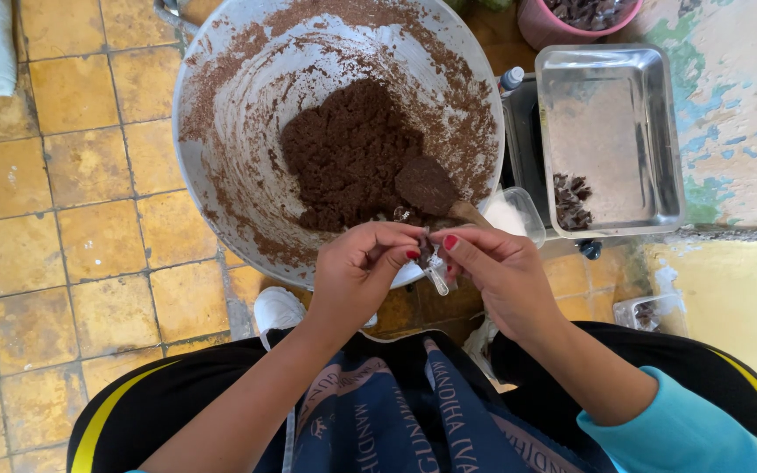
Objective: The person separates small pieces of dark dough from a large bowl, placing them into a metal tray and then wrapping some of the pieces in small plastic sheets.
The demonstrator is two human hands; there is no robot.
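Clear plastic, a small pouch (435, 273), sits pinched between both hands just near of the big bowl's rim, over the person's lap. Some brown fill seems to show at its top; how full it is, hard to tell.

Left hand (363, 267): thumb and forefinger pressed together on the pouch's upper edge, other fingers curled. Right hand (499, 270): fingertips closed on the same edge from the right side, red-painted nails showing. The two hands nearly touch at the pouch.

Just beyond, a wide grey metal bowl (212, 175) holds a heap of dark brown crumbly mix (348, 153), with more smeared up the walls. A wooden spoon (431, 188) lies in the heap's near right edge, its blade caked with mix.

Right of the bowl, a steel tray (611, 210) stands on a scale-like base, with a few dark twisted packets (569, 200) in its near left corner; most of the tray is bare. A small clear tub (519, 210) sits between bowl and tray. Far right, a pink bowl (562, 31) of dark pieces. Yellow tiled floor (72, 201) to the left.

Judged progress: early. Only a few finished packets, much mix left in the bowl, one pouch in hand.
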